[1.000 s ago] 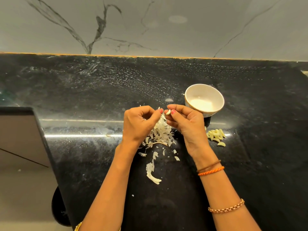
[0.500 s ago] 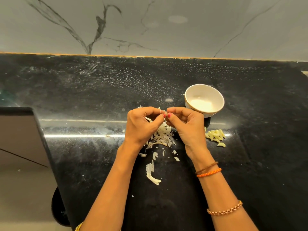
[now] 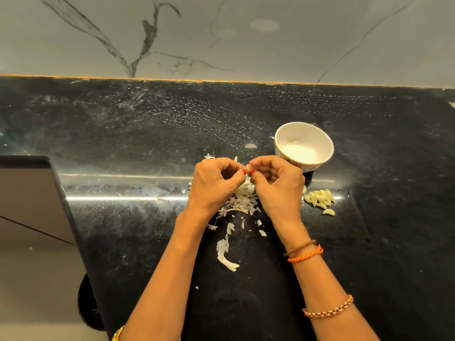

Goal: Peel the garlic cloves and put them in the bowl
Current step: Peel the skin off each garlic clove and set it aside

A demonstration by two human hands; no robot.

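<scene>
— Where is the clove?
— The garlic clove (image 3: 247,167) is pinched between curled fingers of the left hand (image 3: 214,183) and right hand (image 3: 278,185) — mostly hidden, above the peel pile (image 3: 242,199), near the bowl (image 3: 304,146).
— Peeled cloves?
— The peeled cloves (image 3: 319,199) lie on the tabletop (image 3: 147,134), partly behind the right hand.

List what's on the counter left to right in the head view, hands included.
Left hand → garlic clove pinched between both hands → right hand → bowl → peeled cloves.
</scene>
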